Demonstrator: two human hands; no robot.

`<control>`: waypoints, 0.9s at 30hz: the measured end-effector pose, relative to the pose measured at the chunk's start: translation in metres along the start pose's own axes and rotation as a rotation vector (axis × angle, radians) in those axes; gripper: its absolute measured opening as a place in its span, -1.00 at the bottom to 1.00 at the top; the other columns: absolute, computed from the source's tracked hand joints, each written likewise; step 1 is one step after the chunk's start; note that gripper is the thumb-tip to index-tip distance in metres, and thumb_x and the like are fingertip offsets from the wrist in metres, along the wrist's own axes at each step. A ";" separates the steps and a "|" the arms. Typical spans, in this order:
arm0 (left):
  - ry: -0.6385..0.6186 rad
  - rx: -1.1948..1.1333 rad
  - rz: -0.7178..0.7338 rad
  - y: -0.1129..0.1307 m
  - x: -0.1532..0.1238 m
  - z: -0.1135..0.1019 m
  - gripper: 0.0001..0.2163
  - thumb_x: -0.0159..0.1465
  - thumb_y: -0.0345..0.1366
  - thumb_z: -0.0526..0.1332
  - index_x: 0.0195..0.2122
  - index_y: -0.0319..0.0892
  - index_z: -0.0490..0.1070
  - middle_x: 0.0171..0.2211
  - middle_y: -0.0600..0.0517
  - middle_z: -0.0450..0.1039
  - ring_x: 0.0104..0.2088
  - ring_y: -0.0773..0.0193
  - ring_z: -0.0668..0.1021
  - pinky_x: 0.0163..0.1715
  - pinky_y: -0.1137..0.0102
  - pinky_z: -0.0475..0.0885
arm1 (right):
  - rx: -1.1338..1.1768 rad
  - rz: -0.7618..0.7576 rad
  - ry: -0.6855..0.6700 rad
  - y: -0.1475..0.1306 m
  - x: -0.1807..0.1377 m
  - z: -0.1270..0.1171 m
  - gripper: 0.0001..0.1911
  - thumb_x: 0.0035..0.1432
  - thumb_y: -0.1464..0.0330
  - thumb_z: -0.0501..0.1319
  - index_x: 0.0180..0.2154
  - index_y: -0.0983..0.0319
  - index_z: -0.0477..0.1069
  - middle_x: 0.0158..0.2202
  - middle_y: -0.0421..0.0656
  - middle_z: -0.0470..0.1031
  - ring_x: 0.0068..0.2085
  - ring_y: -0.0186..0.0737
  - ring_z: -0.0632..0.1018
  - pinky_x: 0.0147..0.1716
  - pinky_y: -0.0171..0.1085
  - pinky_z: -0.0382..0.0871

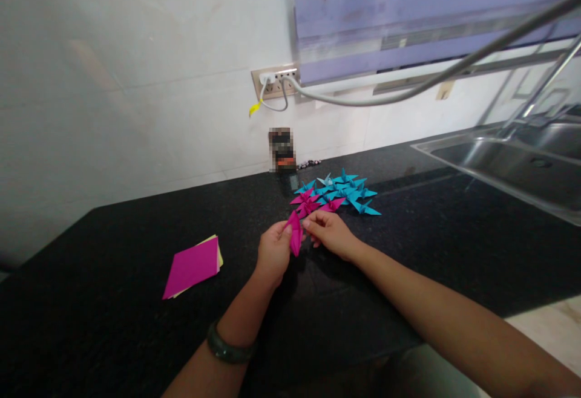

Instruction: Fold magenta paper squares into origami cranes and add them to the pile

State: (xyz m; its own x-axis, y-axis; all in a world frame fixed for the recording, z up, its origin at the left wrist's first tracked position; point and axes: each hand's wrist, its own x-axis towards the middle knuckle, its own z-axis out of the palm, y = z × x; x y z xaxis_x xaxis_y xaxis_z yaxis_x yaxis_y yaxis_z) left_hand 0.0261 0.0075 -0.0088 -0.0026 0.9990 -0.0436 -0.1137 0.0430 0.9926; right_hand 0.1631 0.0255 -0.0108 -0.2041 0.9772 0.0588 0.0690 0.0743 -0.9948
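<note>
We stand at a black counter (136, 234) along a pale wall (136, 83), with a purple blind (408, 17) far right. The metal sink (499, 171) at right has a drain (540, 162) inside. Our left hand (275, 254) pinches a folded pink paper (295, 236) near the middle; our right hand (334, 234) has thumb and forefinger together beside it, whether gripping we cannot tell. Paper cranes (345, 194) lie just beyond, a paper stack (193, 268) left.
</note>
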 end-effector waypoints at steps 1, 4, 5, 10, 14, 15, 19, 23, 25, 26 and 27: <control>0.006 -0.022 0.002 0.000 0.000 0.000 -0.77 0.09 -0.24 0.20 -0.27 -0.28 0.41 -0.51 0.04 0.48 -0.54 0.37 0.49 -0.50 0.47 0.36 | 0.000 0.011 -0.027 0.000 -0.001 0.000 -0.80 -0.03 0.25 0.16 -0.47 0.28 0.28 -0.59 -0.29 0.30 -0.62 -0.47 0.30 -0.67 -0.45 0.24; 0.004 -0.088 0.004 0.001 -0.001 0.000 -0.72 0.04 -0.21 0.24 -0.27 -0.29 0.42 -0.54 0.06 0.45 -0.59 0.41 0.42 -0.55 0.50 0.31 | 0.003 0.006 -0.037 0.000 -0.002 0.002 -0.76 -0.10 0.25 0.24 -0.46 0.27 0.29 -0.61 -0.33 0.25 -0.63 -0.50 0.27 -0.70 -0.47 0.21; -0.004 -0.106 -0.002 0.002 -0.002 0.001 -0.71 0.03 -0.20 0.25 -0.27 -0.29 0.42 -0.54 0.06 0.45 -0.60 0.42 0.42 -0.56 0.51 0.30 | 0.013 0.004 -0.028 0.000 -0.002 0.002 -0.75 -0.12 0.24 0.26 -0.46 0.27 0.28 -0.62 -0.34 0.24 -0.63 -0.50 0.26 -0.71 -0.48 0.19; -0.052 -0.157 -0.060 0.005 -0.004 0.003 -0.66 -0.03 -0.19 0.30 -0.26 -0.30 0.45 -0.53 0.03 0.46 -0.58 0.41 0.42 -0.54 0.50 0.31 | 0.063 0.036 -0.024 0.002 -0.002 0.003 -0.74 -0.15 0.26 0.28 -0.46 0.25 0.26 -0.61 -0.35 0.24 -0.63 -0.50 0.27 -0.73 -0.49 0.19; -0.070 -0.187 -0.085 0.006 -0.005 0.004 -0.68 -0.03 -0.21 0.30 -0.28 -0.30 0.46 -0.53 0.03 0.46 -0.57 0.41 0.42 -0.51 0.49 0.32 | 0.067 0.047 -0.010 0.003 -0.001 0.003 -0.74 -0.17 0.28 0.29 -0.48 0.26 0.25 -0.63 -0.35 0.24 -0.64 -0.50 0.26 -0.73 -0.49 0.18; -0.072 -0.189 -0.084 0.005 -0.005 0.005 -0.69 -0.03 -0.21 0.30 -0.29 -0.31 0.46 -0.53 0.03 0.45 -0.57 0.42 0.42 -0.51 0.49 0.32 | 0.062 0.048 -0.001 0.003 -0.001 0.004 -0.75 -0.17 0.29 0.28 -0.49 0.25 0.25 -0.64 -0.35 0.24 -0.65 -0.50 0.25 -0.73 -0.48 0.19; -0.056 -0.166 -0.081 0.004 -0.005 0.005 -0.67 -0.04 -0.19 0.31 -0.31 -0.32 0.45 -0.56 0.04 0.44 -0.58 0.41 0.42 -0.52 0.49 0.31 | 0.029 0.055 0.025 0.001 -0.002 0.005 -0.77 -0.16 0.29 0.27 -0.50 0.24 0.24 -0.66 -0.36 0.22 -0.66 -0.49 0.24 -0.73 -0.47 0.19; -0.015 -0.114 -0.068 0.002 -0.004 0.003 -0.66 -0.07 -0.19 0.34 -0.32 -0.32 0.44 -0.58 0.05 0.45 -0.60 0.42 0.42 -0.57 0.52 0.29 | 0.020 0.040 0.020 0.001 -0.004 0.006 -0.78 -0.16 0.31 0.26 -0.50 0.24 0.24 -0.67 -0.37 0.19 -0.66 -0.49 0.23 -0.72 -0.46 0.16; 0.000 -0.082 -0.050 0.002 -0.004 0.003 -0.67 -0.05 -0.17 0.32 -0.34 -0.32 0.44 -0.59 0.04 0.45 -0.62 0.42 0.43 -0.59 0.52 0.30 | 0.038 0.006 0.002 0.001 -0.003 0.005 -0.79 -0.15 0.33 0.27 -0.47 0.25 0.26 -0.65 -0.36 0.23 -0.65 -0.49 0.24 -0.70 -0.46 0.16; 0.004 -0.057 -0.045 0.002 -0.004 0.003 -0.68 -0.02 -0.16 0.30 -0.35 -0.32 0.44 -0.60 0.04 0.45 -0.62 0.41 0.44 -0.59 0.51 0.31 | 0.047 -0.014 -0.009 0.001 -0.003 0.005 -0.79 -0.15 0.33 0.27 -0.45 0.25 0.27 -0.64 -0.35 0.25 -0.64 -0.48 0.26 -0.69 -0.46 0.16; 0.006 -0.025 -0.046 0.003 -0.004 0.004 -0.69 0.01 -0.15 0.28 -0.34 -0.31 0.43 -0.60 0.03 0.46 -0.61 0.39 0.46 -0.60 0.50 0.32 | 0.052 -0.032 -0.018 0.001 -0.003 0.004 -0.78 -0.14 0.32 0.26 -0.43 0.26 0.29 -0.63 -0.33 0.27 -0.63 -0.47 0.28 -0.68 -0.45 0.16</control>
State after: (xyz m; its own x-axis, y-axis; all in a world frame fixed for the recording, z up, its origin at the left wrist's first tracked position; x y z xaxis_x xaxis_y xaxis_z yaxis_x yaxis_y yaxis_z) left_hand 0.0296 0.0032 -0.0055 -0.0024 0.9960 -0.0898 -0.1389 0.0886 0.9863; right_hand 0.1600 0.0219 -0.0121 -0.2226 0.9708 0.0899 0.0112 0.0947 -0.9954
